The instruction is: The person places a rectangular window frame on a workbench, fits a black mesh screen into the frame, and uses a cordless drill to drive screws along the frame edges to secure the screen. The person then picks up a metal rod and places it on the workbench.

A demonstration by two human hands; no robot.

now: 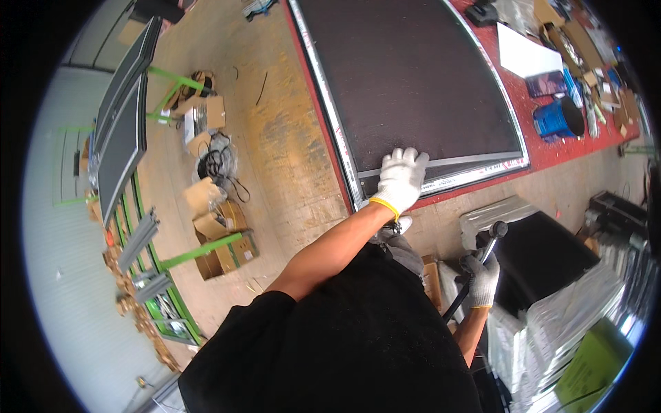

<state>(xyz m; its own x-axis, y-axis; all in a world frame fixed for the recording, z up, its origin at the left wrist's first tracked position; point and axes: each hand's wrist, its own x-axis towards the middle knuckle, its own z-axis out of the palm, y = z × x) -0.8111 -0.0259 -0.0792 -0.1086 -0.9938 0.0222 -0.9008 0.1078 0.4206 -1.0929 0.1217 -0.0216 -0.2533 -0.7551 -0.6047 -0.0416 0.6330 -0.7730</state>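
My left hand (401,179), in a white work glove, presses flat on the near edge of a large dark panel (413,76) with a silver metal frame (329,103), which lies on a red workbench (551,148). The fingers spread over a grey bar running along the panel's near edge. My right hand (482,275), also gloved, is closed around a long black tool with a round knob top (490,237), held low by my right side, away from the bench.
A blue can (554,120), a white sheet (527,54) and small boxes crowd the bench's right end. A black box (544,258) and foil-wrapped stacks (585,316) stand at right. Cardboard boxes (220,234), cables and green racks holding panels (124,131) sit at left.
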